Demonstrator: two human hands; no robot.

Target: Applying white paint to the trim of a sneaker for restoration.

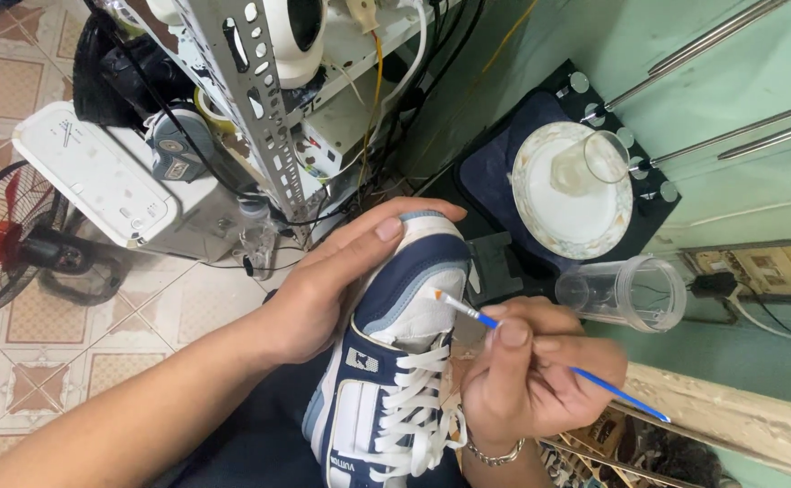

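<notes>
The right hand (527,375) pinched a thin blue paintbrush (540,351), its pale tip touching the white toe panel of a navy-and-white sneaker (404,352). The left hand (337,280) cradled the shoe's far side, fingers wrapped along the toe. The sneaker's heel ran out of frame below. Beyond the brush lay a clear plastic tube (626,292) and a floral-rimmed plate (569,203) bearing a tipped glass (594,161), its contents indistinct.

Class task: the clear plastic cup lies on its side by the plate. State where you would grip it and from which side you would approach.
Grip the clear plastic cup across its round body, coming from above. It lies on its side, mouth facing right, so fingers can close around the curved wall.
</notes>
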